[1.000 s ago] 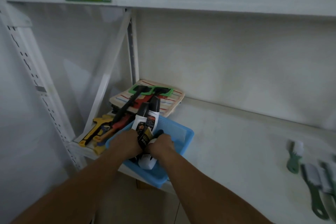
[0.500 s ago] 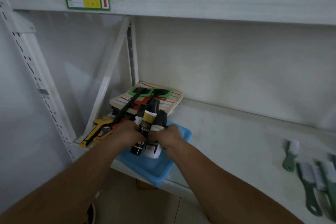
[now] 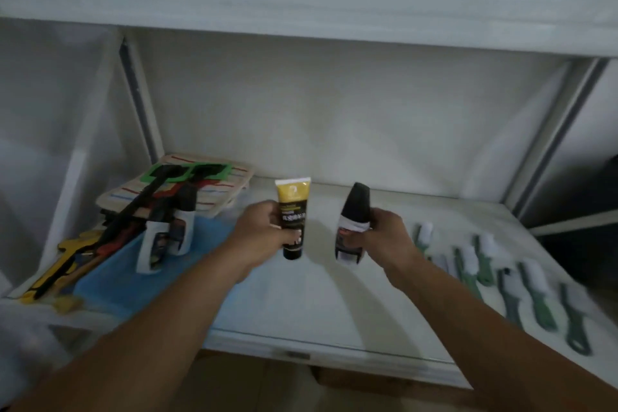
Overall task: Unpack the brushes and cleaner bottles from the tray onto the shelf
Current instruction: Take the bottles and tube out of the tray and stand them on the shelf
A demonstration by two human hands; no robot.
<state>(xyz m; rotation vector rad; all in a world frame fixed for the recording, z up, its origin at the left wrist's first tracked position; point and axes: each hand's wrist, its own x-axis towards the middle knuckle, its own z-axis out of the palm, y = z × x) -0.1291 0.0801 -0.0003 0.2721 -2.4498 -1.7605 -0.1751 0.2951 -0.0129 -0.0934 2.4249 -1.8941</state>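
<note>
My left hand (image 3: 264, 231) grips a yellow and black cleaner tube (image 3: 293, 211), held upright above the white shelf (image 3: 301, 304). Just to its right, my right hand (image 3: 381, 234) holds a black and white cleaner bottle (image 3: 353, 217), tilted, cap upward. The blue tray (image 3: 133, 284) lies at the left of the shelf with two more white and black bottles (image 3: 167, 238) leaning in it. Several green-handled brushes with white bristles (image 3: 521, 281) lie in rows on the right part of the shelf.
At the far left, long-handled black, red and yellow tools (image 3: 100, 244) rest on a stack of striped pads (image 3: 207, 184). An upper shelf board (image 3: 301, 4) overhangs. A diagonal brace (image 3: 548, 141) stands at the right end.
Both hands lifted out of the tray and moved right over the middle of the shelf, separating, one item in each. The view swung right, showing more brushes.
</note>
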